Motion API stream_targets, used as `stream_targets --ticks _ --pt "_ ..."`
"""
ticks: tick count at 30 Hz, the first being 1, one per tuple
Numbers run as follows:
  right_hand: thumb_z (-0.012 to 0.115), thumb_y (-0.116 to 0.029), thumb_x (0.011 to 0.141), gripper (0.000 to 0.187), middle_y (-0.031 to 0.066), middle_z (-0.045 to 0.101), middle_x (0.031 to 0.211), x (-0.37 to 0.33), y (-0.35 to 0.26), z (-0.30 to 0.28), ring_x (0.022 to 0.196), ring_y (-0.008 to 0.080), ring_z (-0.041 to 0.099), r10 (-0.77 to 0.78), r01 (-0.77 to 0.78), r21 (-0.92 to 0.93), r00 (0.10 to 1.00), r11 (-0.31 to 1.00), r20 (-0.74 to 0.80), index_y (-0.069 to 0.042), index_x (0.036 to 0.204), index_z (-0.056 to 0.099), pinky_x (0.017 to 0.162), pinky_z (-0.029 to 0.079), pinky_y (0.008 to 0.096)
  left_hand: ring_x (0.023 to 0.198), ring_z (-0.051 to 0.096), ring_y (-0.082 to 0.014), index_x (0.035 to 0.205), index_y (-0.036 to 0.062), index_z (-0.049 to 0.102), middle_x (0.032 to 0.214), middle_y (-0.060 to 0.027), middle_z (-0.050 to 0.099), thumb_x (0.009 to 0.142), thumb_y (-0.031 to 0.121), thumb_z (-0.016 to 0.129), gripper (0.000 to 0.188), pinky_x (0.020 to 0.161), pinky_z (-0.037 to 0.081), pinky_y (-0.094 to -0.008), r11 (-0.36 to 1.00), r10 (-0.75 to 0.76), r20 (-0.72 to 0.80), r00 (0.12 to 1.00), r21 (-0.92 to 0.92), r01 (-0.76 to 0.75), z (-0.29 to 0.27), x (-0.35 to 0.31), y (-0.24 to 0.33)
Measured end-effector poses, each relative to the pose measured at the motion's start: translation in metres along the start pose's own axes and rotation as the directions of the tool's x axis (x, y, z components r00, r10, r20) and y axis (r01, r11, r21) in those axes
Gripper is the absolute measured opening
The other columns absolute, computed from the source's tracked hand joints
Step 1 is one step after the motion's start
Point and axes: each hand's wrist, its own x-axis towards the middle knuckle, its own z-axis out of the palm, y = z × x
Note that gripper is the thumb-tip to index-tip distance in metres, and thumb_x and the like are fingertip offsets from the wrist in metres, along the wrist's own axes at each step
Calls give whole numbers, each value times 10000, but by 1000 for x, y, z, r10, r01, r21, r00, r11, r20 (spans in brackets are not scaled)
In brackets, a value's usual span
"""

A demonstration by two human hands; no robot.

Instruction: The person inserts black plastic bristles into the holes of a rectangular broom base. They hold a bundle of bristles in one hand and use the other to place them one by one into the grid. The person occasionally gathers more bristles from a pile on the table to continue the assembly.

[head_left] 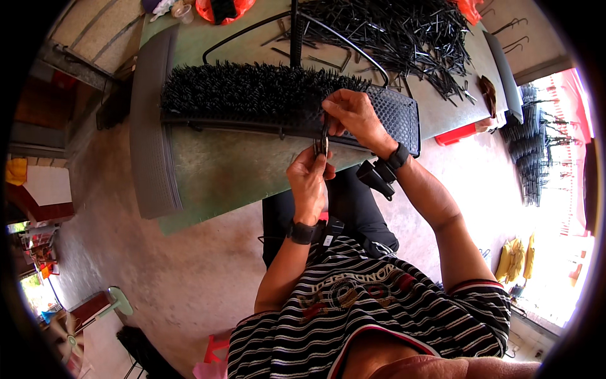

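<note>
A long black tray with a perforated surface lies across the table before me. Dense black bristle-like tufts stand over most of it, while its right end is bare mesh. Just below its front edge, my left hand is closed around a small bundle of thin black strips, held upright. My right hand is at the tray's front edge, where the tufts give way to bare mesh. Its thumb and forefinger are pinched together by the top of the bundle; whether a strip is between them is hard to make out.
A heap of loose black strips covers the table's far side. Thin black rods arch behind the tray. Grey layered sheets hang over the table's left end. An orange bag lies at the back; black racks stand at right.
</note>
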Motion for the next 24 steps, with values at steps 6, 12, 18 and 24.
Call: stream_targets --ticks 6,12,18,24 --pt "576 -126 876 185 88 641 696 2 -12 4 550 134 639 -77 71 -39 981 997 -179 50 925 603 457 488 226 553 542 -114 1031 -19 606 864 -98 655 875 44 586 170 490 431 -250 998 20 -18 1000 58 -18 -11 -2 1" --pt "598 -77 861 167 107 651 729 0 -17 20 621 135 667 -432 372 -238 849 897 -303 10 991 541 508 496 240 573 561 -125 1010 -15 608 853 -87 649 877 50 584 150 505 459 -261 1000 15 -118 993 21 -12 -20 -3 4" --pt "607 -38 839 131 127 642 756 3 -1 24 642 225 659 -598 483 -449 787 751 -153 -18 952 544 530 498 285 581 576 -136 991 -16 607 845 -80 643 880 43 568 131 507 478 -271 1000 20 -130 991 0 -20 -16 -3 10" --pt "669 -136 793 116 95 592 701 10 6 22 515 266 575 -745 578 -752 642 316 181 -40 839 625 486 457 352 595 593 -149 974 -13 604 841 -81 639 878 36 564 115 530 506 -286 999 -7 -140 990 -39 2 -17 -2 10"
